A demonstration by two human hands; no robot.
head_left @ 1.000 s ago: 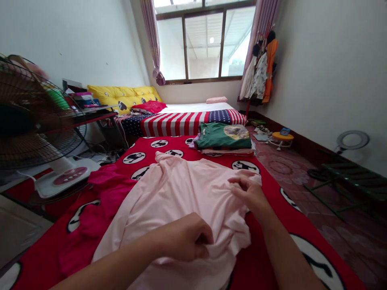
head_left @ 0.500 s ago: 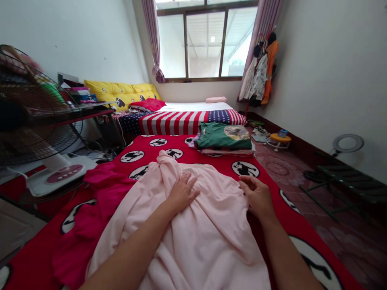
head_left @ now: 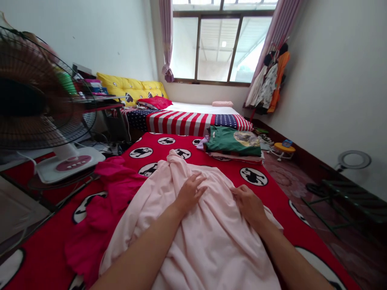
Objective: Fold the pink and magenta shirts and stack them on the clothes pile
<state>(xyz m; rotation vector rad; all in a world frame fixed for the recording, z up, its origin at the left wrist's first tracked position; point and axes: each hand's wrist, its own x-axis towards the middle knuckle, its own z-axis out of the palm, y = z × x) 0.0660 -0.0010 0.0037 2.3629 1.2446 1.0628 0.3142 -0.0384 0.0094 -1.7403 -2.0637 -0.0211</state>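
Note:
A pale pink garment [head_left: 211, 241] lies spread and wrinkled over the red bedding, with a bunched part at its far left end. My left hand [head_left: 190, 193] rests on its middle, fingers loosely apart and holding nothing. At the garment's far right side, my right hand [head_left: 249, 205] has thumb and fingers together on the cloth, pinching it. Part of the cloth shows beyond my right wrist. To the left, a crumpled magenta garment [head_left: 111, 205] touches the pink one's edge.
Folded clothes, a green shirt [head_left: 223, 139] on top, lie stacked beyond my hands. A fan [head_left: 30, 96] stands at left. A green folding stool [head_left: 353, 197] and a ring light [head_left: 354, 160] are at right. Behind is a bed with a striped cover [head_left: 178, 122].
My right hand has moved inward to the left, bringing the garment's right edge with it. My left hand's fingers have lifted slightly. The view has shifted a little left.

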